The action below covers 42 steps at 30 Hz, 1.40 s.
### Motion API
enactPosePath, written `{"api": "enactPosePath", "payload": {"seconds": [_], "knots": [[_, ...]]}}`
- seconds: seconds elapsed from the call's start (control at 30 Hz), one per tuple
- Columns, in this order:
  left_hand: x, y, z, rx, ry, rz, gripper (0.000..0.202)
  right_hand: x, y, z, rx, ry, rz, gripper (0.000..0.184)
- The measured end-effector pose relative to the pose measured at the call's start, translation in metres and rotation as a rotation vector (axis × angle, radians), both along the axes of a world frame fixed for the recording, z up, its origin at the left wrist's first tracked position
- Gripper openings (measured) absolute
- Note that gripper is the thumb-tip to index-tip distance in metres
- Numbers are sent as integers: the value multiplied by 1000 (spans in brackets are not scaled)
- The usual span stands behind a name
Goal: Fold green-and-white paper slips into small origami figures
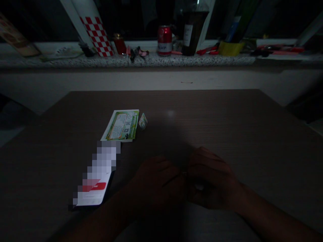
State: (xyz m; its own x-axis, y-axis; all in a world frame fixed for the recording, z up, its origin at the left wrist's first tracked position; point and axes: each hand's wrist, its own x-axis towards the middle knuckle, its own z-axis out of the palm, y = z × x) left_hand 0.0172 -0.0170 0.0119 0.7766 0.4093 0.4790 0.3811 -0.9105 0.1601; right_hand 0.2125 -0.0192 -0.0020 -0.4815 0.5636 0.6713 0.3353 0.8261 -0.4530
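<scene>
Low over the near middle of the table, my left hand (161, 179) and my right hand (212, 178) meet with their fingers curled in. Both are closed, fingertips against each other. A small pale bit shows at the right hand's fingers, too dark to name. Left of my hands lies a phone (91, 196) with a lit screen, partly blurred by blocks. Beyond the phone is a green and white printed booklet (121, 126). Beside the booklet's right edge sits a small folded paper piece (143, 121) with a coloured print.
The dark wooden table (214, 117) ends at a white wall. Above it, a granite sill (151, 62) carries a red can (165, 40), a dark container with a label (193, 33), a red-checked cylinder (98, 35), a yellow holder (230, 48) and red-handled tools (282, 50).
</scene>
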Motion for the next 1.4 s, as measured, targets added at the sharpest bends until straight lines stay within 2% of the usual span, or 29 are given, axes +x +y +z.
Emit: {"api": "enactPosePath", "payload": {"seconds": [0.27,0.43,0.67,0.8,0.93,1.1,1.27,1.4], "knots": [[-2,2,3,47,-80,-65,21,0,-2,2,-26,41,26,16],[-4,1,8,53,-122,-20,9,6,1,5,-52,82,24,19],[-8,6,10,34,-188,38,7,12,2,6,-118,134,-9,21],[-9,6,9,-153,-245,49,5,12,3,9,-158,185,-6,20],[-10,7,6,-332,-235,160,12,15,5,8,-205,283,-16,20],[-8,10,5,-440,-278,170,6,18,6,2,-277,275,-31,21],[-5,8,3,-476,-205,161,8,13,3,1,-237,216,8,24],[-3,6,7,-654,-302,192,6,9,1,-4,-304,315,6,19]]}}
